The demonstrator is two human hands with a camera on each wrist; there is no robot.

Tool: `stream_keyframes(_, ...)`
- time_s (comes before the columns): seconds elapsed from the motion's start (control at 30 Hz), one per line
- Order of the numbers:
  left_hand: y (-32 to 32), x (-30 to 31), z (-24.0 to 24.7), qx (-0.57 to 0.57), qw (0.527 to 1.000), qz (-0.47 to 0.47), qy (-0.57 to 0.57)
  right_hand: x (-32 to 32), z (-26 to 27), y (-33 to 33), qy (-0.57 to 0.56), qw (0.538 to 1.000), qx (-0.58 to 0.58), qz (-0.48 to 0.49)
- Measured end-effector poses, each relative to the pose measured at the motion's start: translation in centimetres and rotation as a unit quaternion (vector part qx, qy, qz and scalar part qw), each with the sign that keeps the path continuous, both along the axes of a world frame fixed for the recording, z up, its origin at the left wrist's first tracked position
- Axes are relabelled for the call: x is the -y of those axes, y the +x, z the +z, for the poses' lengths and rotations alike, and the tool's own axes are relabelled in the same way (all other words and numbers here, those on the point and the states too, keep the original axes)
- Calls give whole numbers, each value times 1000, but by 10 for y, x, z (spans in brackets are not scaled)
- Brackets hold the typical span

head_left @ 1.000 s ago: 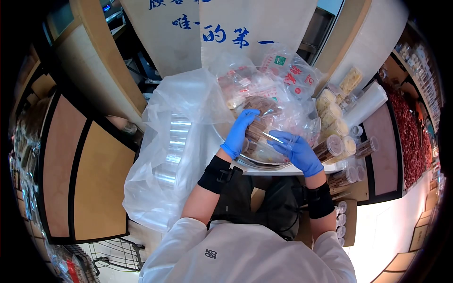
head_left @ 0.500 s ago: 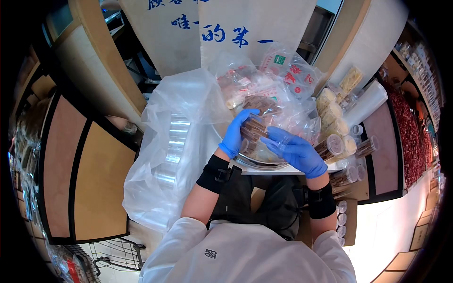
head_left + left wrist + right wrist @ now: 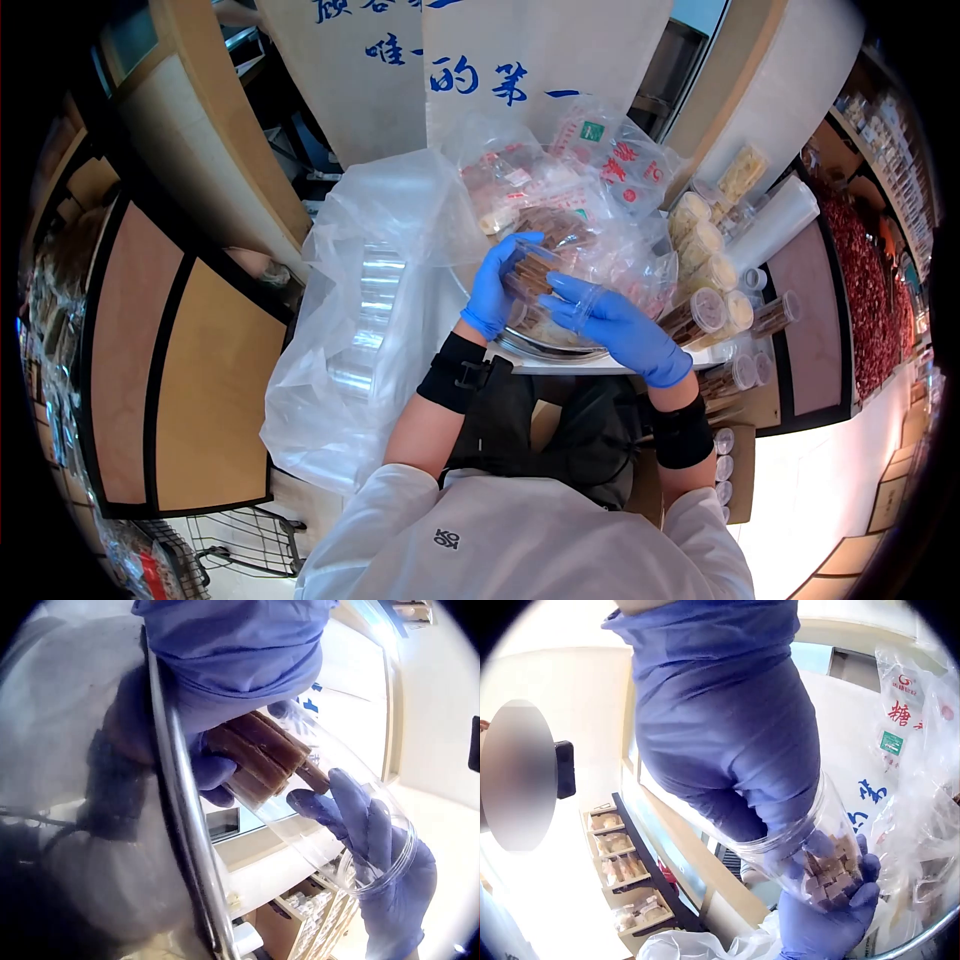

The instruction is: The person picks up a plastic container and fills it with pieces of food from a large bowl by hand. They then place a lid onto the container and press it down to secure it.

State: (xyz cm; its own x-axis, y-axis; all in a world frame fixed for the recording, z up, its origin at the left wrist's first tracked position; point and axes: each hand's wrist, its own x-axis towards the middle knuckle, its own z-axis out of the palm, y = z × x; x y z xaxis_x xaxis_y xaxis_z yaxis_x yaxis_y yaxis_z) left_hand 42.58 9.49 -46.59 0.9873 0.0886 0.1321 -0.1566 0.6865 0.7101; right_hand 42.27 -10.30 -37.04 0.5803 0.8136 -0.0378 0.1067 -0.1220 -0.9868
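My left hand (image 3: 512, 272), in a blue glove, grips a bundle of brown sticks (image 3: 531, 268) above a metal bowl (image 3: 565, 347). My right hand (image 3: 585, 303), also gloved, holds a clear plastic jar (image 3: 578, 300) tilted with its mouth against the bundle. In the left wrist view the sticks (image 3: 259, 754) reach into the jar (image 3: 341, 829), with the right hand (image 3: 382, 859) wrapped round it beyond the bowl rim (image 3: 180, 802). In the right wrist view the stick ends (image 3: 836, 877) show through the jar (image 3: 806, 851), and the left hand (image 3: 825, 930) is behind it.
A large clear bag with stacked empty jars (image 3: 365, 300) lies left of the bowl. Packaged sweets in bags (image 3: 610, 160) pile behind it. Filled lidded jars (image 3: 710, 300) and a white roll (image 3: 775, 225) stand at the right. A wire basket (image 3: 250, 540) sits low left.
My right hand has brought the jar left and up to the left hand. The stick bundle has lifted from the bowl and now enters the jar mouth.
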Motion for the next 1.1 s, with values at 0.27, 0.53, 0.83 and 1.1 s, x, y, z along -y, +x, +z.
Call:
stream_keyframes(0.27, 3, -1, 0, -8, 999, -18, -46, -9, 0, -4, 19, 1000, -24, 3)
stream_keyframes(0.53, 4, 2, 1, -51, 998, 36, -11, -1, -7, 2, 19, 993, 50, -104)
stream_keyframes(0.83, 9, -8, -9, -77, 987, 63, -124, 9, -54, 18, 160, 918, 58, -357)
stream_keyframes(1.1, 17, -7, -19, -71, 988, 81, -112, -9, -126, 36, -145, 933, 329, -38)
